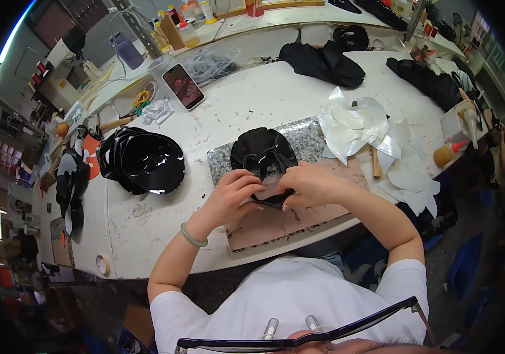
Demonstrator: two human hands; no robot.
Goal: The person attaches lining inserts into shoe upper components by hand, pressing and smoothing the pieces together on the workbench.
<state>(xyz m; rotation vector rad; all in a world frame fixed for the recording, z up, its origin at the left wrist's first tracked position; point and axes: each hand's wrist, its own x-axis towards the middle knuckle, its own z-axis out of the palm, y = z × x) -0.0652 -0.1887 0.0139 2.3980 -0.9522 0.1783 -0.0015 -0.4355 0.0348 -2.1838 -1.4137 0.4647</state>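
Note:
A glossy black piece of patent-like material (258, 141), rounded and with a cut-out near its middle, lies over the work boards in front of me. My left hand (237, 194) is at its near left edge with fingers bent onto it. From the near right side, my right hand (308, 186) pinches the same piece between thumb and fingers. Between my fingertips shows a pale, translucent strip (271, 186) on the black surface. Beneath are a grey speckled stone slab (308, 137) and a pinkish board (323, 215).
Stacked glossy black pieces (155, 159) lie left. White translucent cut pieces (355, 121) spread to the right, near a yellow glue bottle (448, 153). A phone (183, 87) leans at the back, with black fabric (323, 64) beyond. A tape roll (103, 264) sits at the near left edge.

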